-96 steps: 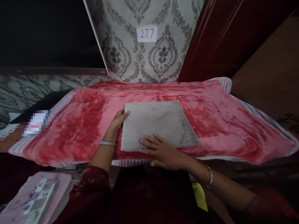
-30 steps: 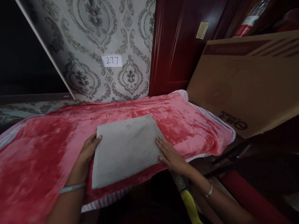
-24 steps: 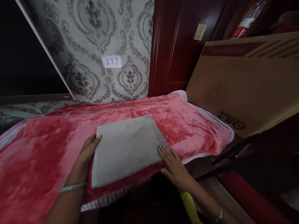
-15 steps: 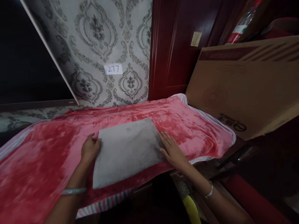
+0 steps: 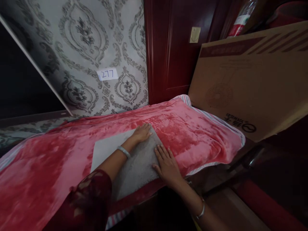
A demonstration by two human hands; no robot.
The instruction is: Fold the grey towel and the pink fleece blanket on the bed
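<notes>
Two hands lie flat on a grey folded cloth (image 5: 141, 166), which rests on a pink-red plush blanket (image 5: 197, 138) close to its front edge; the left hand (image 5: 142, 132) reaches across to the cloth's far right corner, fingers straight and close together, holding nothing; the right hand (image 5: 166, 163) sits palm down on the cloth's right edge, fingers slightly spread, partly on the grey and partly on the blanket, gripping nothing either; each wrist carries a pale bangle.

Much of the cloth is covered; the left forearm and a dark red patterned sleeve (image 5: 86, 199) cross its middle and hide its near left corner; whatever carries the blanket is wholly draped, with only a striped hem (image 5: 216, 119) showing at the right and front, so I cannot tell if a tabletop or something else lies beneath; the far left of the room is too dark to make out; a large cardboard box (image 5: 240, 83) leans at the right, cut off by the picture's edge, and a red bottle (image 5: 237, 24) behind it is half hidden.

A small white slip (image 5: 107, 74) on the grey patterned wallpaper (image 5: 79, 38) reads "277" in handwriting; the box bears a round logo and a short line of print, upside down and too small to read; the bottle's white label is illegible; a pale switch plate (image 5: 194, 34) sits on the dark red door (image 5: 166, 57).
</notes>
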